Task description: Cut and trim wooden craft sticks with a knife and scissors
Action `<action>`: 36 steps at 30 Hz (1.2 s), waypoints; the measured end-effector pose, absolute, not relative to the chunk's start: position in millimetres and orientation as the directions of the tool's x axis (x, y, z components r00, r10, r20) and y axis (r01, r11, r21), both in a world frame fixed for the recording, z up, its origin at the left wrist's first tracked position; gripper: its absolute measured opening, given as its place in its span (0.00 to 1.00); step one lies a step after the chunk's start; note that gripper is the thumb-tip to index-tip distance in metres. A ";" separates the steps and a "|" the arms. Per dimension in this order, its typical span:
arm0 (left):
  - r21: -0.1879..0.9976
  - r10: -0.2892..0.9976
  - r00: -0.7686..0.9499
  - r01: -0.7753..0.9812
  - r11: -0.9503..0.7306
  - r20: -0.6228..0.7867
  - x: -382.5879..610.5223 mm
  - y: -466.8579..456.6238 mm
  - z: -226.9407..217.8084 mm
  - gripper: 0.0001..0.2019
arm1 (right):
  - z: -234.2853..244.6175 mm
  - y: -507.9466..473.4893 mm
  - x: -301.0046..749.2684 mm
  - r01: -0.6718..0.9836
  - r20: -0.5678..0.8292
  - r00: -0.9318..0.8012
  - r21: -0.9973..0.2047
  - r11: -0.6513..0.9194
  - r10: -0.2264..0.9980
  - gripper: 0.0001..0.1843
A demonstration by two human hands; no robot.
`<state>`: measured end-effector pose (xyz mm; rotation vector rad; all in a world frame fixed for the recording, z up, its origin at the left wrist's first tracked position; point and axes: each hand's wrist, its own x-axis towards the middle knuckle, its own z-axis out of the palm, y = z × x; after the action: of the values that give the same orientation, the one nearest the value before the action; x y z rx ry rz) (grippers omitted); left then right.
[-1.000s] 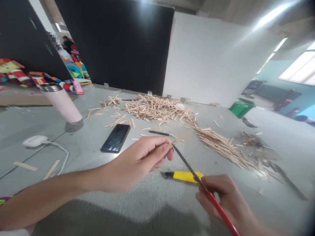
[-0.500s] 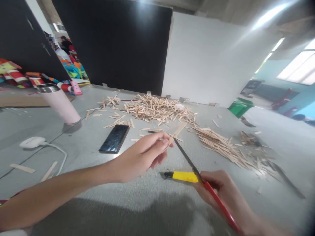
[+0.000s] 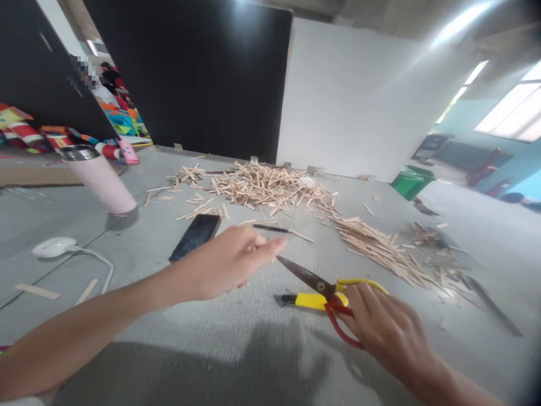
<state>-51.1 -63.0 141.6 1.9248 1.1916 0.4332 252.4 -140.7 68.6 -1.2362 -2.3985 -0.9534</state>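
Note:
My right hand (image 3: 389,324) grips a pair of scissors (image 3: 306,276) by its red and yellow handles. The dark blades are closed and point left toward my other hand. My left hand (image 3: 228,259) hovers over the table, fingers curled and thumb stretched toward the scissor tips. What it holds, if anything, is hidden behind the fingers. Under the scissors lies a yellow box cutter (image 3: 310,300), partly covered by them. Beyond my left hand are a thin dark rod (image 3: 270,228) and a wooden craft stick (image 3: 301,235). A black phone (image 3: 196,234) is partly hidden by that hand.
A big heap of craft sticks (image 3: 270,189) spreads at the back, and a neater pile (image 3: 376,248) lies to the right. A pink tumbler (image 3: 101,180) and a white corded device (image 3: 54,247) stand left. A long dark blade (image 3: 494,307) lies far right.
The wooden craft stick seen in my left hand no longer shows, and that hand has shifted left. My right hand has turned the scissors so their flat side and both handles show.

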 end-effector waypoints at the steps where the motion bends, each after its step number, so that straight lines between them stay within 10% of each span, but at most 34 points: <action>1: 0.787 0.845 0.502 0.591 -0.176 -0.187 -51.9 -61.4 140.3 0.29 | 69.2 -140.8 251.6 0.794 0.509 -0.603 0.452 0.406 0.614 0.22; 12: 0.720 0.790 0.576 0.637 -0.274 -0.209 -53.3 -53.7 129.4 0.16 | 68.6 -132.5 257.5 0.808 0.505 -0.589 0.394 0.439 0.631 0.22; 17: 0.733 0.836 0.544 0.595 -0.330 -0.066 -50.5 -55.8 128.1 0.17 | 77.8 -128.8 260.9 0.858 0.364 -0.374 -0.213 0.468 0.853 0.23; 23: 0.853 0.843 0.536 0.424 -0.306 0.036 -42.1 -70.6 141.8 0.12 | 81.7 -153.8 257.7 0.460 -0.181 -0.249 -0.886 -0.048 0.951 0.30; 36: 0.834 0.821 0.545 0.366 -0.414 0.169 -44.4 -88.8 138.1 0.19 | 82.0 -162.7 257.3 0.365 -0.355 -0.414 -0.908 -0.204 0.838 0.33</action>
<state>-44.4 -88.8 138.1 2.0045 0.9572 0.7450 257.3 -162.7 82.0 -1.4056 -1.6725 1.6521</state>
